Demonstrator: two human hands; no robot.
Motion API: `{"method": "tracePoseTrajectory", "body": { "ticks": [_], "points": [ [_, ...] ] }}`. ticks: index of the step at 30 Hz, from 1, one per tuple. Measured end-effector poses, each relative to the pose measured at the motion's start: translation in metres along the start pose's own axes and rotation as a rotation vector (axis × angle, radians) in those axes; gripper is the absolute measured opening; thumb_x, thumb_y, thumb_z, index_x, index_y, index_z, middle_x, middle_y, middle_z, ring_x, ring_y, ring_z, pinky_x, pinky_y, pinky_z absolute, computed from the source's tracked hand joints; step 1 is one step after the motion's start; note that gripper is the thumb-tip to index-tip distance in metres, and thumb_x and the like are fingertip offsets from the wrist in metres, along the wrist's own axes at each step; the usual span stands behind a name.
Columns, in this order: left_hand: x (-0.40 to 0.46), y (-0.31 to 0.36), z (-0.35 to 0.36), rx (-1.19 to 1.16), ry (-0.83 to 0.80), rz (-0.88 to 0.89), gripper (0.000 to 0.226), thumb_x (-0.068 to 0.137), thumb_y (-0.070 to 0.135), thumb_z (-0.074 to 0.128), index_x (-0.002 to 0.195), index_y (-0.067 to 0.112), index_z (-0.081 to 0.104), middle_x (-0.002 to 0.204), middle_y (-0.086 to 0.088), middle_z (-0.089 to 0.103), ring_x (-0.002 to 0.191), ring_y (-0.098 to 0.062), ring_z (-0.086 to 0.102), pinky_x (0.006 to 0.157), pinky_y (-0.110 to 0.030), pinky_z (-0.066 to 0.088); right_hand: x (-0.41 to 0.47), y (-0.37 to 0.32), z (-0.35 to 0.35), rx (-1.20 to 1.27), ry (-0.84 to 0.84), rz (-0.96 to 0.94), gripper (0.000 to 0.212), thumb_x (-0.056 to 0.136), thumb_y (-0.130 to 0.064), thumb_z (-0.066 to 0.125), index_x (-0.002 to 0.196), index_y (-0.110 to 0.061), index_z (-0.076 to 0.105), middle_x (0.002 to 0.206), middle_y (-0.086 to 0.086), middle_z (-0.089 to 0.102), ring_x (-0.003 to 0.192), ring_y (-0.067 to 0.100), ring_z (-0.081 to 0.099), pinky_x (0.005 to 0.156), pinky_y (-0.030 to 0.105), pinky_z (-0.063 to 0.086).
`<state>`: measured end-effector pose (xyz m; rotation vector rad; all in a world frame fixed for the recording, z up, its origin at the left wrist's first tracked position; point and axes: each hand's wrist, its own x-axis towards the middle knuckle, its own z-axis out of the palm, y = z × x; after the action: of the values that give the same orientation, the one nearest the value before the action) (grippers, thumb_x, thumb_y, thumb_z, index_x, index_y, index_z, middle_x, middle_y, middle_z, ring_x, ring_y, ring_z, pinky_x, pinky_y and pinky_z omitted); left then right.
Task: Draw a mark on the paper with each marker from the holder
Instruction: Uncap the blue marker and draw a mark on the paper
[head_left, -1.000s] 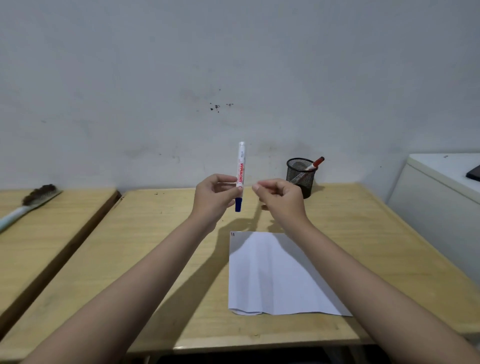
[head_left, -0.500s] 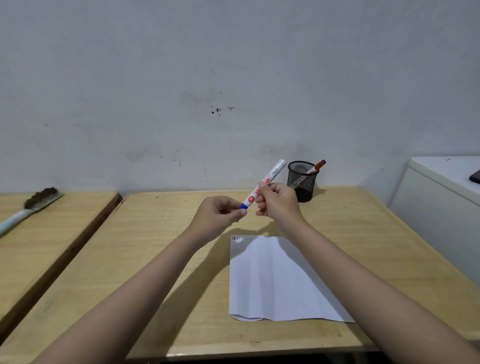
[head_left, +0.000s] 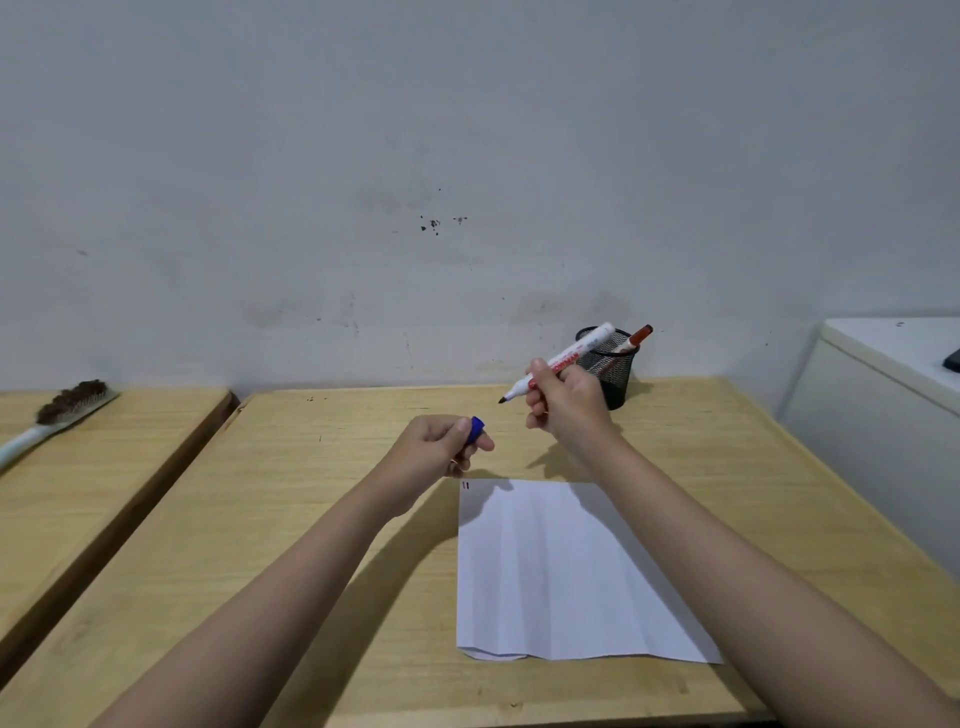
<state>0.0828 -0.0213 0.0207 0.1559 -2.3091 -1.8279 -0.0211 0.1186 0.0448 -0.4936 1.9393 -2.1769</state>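
My right hand grips a white marker, uncapped, with its dark tip pointing down-left above the table. Between thumb and fingers, my left hand pinches the blue cap, a short way left of and below the tip. A creased white sheet of paper lies on the wooden table below both hands, with two small red marks at its top left corner. Behind my right hand by the wall stands a black mesh holder with a red-capped marker leaning in it.
A brush with dark bristles lies on a second wooden table at the left, across a narrow gap. A white cabinet stands at the right with a dark object on top. The wall runs close behind the table.
The blue cap has come off the marker. My left hand moved down-left with the cap, and my right hand lifted the marker to the right, its tip now bare.
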Motion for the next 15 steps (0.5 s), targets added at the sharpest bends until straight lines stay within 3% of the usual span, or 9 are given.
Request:
{"method": "tracePoseTrajectory", "body": {
  "ticks": [4,8,11,15],
  "points": [
    [-0.002,-0.013,-0.013,0.113,0.160,-0.002,0.019,0.090,0.023,0.056,0.078,0.021,0.071,0.080,-0.011,0.063,0.062,-0.007,0.056,0.066,-0.026,0.043,-0.005,0.002,-0.015,0.027,0.018,0.049,0.022,0.090,-0.022,0.060,0.072,-0.009,0.059,0.060,0.004,0.056,0.046,0.009,0.049,0.045,0.025,0.048],
    [-0.009,-0.031,-0.023,0.220,0.223,0.018,0.003,0.085,0.022,0.062,0.086,0.019,0.062,0.070,-0.014,0.065,0.059,-0.012,0.058,0.062,-0.024,0.043,-0.021,0.024,-0.013,-0.005,-0.001,0.144,0.008,0.081,-0.012,0.067,0.074,-0.012,0.063,0.062,0.007,0.062,0.047,0.011,0.054,0.043,0.024,0.048],
    [-0.013,-0.041,-0.028,0.354,0.214,0.030,0.009,0.086,0.018,0.058,0.079,0.024,0.056,0.064,-0.010,0.061,0.057,-0.016,0.050,0.059,-0.027,0.040,-0.034,0.041,-0.006,0.012,-0.048,0.229,0.006,0.080,-0.010,0.065,0.076,-0.013,0.062,0.061,0.006,0.063,0.050,0.013,0.054,0.043,0.025,0.046],
    [-0.012,-0.050,-0.028,0.537,0.242,0.040,0.015,0.085,0.013,0.053,0.080,0.023,0.063,0.070,0.003,0.060,0.060,-0.014,0.051,0.055,-0.014,0.038,-0.040,0.057,0.006,0.001,-0.091,0.281,0.007,0.079,-0.009,0.065,0.073,-0.011,0.064,0.065,0.011,0.064,0.055,0.017,0.054,0.046,0.028,0.045]
  ]
}}
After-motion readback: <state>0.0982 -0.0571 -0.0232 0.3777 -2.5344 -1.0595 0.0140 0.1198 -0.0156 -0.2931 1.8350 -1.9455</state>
